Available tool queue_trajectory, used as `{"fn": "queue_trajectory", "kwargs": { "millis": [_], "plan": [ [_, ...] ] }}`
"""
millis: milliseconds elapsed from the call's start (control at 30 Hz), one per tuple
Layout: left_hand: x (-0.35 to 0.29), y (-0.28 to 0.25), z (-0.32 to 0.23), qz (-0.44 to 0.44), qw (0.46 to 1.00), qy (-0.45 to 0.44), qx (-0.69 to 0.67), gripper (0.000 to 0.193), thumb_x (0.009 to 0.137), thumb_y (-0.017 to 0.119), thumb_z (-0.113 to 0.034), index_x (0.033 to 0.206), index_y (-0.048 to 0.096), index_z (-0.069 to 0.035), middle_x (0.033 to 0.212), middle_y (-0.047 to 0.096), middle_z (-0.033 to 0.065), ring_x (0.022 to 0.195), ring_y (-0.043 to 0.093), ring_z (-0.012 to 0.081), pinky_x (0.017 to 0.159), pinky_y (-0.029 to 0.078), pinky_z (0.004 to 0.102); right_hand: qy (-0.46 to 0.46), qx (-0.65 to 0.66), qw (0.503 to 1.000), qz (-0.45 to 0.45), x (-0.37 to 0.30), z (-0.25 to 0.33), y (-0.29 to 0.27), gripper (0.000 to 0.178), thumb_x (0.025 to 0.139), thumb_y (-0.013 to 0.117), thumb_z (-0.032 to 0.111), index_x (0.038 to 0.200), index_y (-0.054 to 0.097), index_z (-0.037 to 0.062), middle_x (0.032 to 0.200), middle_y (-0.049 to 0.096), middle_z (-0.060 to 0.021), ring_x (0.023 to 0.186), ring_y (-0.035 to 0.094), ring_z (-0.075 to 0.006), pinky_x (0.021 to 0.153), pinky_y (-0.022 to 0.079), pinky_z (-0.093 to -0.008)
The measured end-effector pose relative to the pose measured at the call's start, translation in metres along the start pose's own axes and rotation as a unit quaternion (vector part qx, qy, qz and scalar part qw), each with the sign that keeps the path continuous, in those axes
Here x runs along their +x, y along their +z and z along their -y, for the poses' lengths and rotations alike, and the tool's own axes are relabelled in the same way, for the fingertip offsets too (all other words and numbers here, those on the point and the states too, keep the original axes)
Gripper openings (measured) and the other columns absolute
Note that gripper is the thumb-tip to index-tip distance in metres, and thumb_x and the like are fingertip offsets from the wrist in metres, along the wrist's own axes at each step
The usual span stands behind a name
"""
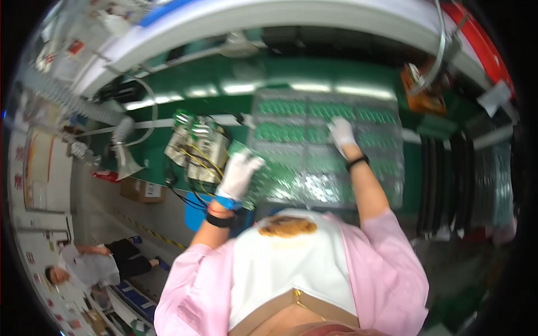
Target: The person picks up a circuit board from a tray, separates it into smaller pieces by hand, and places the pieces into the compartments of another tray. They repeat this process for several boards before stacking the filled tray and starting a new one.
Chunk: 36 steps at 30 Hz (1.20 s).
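Head view: the left hand (240,172), in a white glove, holds a green circuit board (252,168) by its near edge, the fingers closed over it, so the grip is narrow and full. The board tilts up off the bench, its far corner touching the left rim of the tray (392,168).

The right hand (341,132), also gloved, reaches further out and lies flat on the tray, fingers spread over a row of boards (291,109). I cannot tell whether it pinches anything; it looks wide and pressing rather than gripping.

The tray is a clear blister sheet with rows of green boards seated in pockets. Beyond the right hand the far rows look filled. Nearer than the right hand, and just right of the held board, the pockets are glossy with glare and I cannot tell whether they hold boards. As a judgement, the far part of the tray is done and the near part is in hand.

Left of the left hand sits a fixture (196,148) with yellow and black wires, close by but apart from the board.
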<state>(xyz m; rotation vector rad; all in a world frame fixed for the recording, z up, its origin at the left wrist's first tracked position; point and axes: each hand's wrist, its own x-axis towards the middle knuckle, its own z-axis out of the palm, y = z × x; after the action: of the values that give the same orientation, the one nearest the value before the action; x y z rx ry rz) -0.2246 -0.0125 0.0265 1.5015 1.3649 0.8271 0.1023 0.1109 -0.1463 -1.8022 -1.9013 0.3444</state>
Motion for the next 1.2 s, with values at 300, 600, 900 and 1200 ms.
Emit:
{"fn": "queue_trajectory", "kwargs": {
  "millis": [300,600,900,1200],
  "plan": [
    [0.001,0.009,0.006,0.019,0.990,-0.061,-0.126,0.029,0.080,0.064,-0.005,0.106,0.055,0.000,0.096,0.056,0.0039,0.088,0.050,0.0105,0.076,0.043,0.0247,0.294,0.055,0.951,0.082,-0.001,0.069,-0.016,0.038,0.078,0.069,0.020,0.110,0.055,0.0059,0.107,0.064,-0.0186,0.102,0.061,-0.0347,0.083,0.051,-0.0426],
    [0.002,0.028,0.020,0.014,1.000,-0.001,0.010,0.037,0.075,0.070,-0.004,0.108,0.055,-0.001,0.096,0.056,0.0047,0.087,0.049,0.0135,0.076,0.043,0.0260,0.126,0.021,0.988,0.091,-0.011,0.054,-0.011,0.046,0.071,0.075,0.024,0.112,0.060,0.0063,0.109,0.062,-0.0210,0.102,0.060,-0.0356,0.087,0.050,-0.0397],
    [0.009,0.035,0.007,-0.034,0.991,0.090,0.090,0.046,0.071,0.073,-0.009,0.113,0.055,-0.003,0.103,0.059,0.0134,0.088,0.058,0.0261,0.076,0.048,0.0343,0.004,0.330,0.932,0.152,-0.049,0.160,-0.081,0.038,0.076,0.071,0.027,0.101,0.063,-0.0006,0.087,0.064,-0.0157,0.080,0.061,-0.0328,0.072,0.050,-0.0385],
    [0.004,0.039,0.007,-0.020,0.968,0.155,0.196,0.046,0.069,0.076,-0.022,0.108,0.059,-0.003,0.098,0.061,0.0164,0.084,0.060,0.0356,0.074,0.049,0.0414,-0.333,0.141,0.932,0.025,-0.079,0.165,-0.066,0.025,0.081,0.066,0.026,0.082,0.058,0.0022,0.074,0.057,-0.0107,0.068,0.057,-0.0305,0.059,0.045,-0.0398]
  ]
}}
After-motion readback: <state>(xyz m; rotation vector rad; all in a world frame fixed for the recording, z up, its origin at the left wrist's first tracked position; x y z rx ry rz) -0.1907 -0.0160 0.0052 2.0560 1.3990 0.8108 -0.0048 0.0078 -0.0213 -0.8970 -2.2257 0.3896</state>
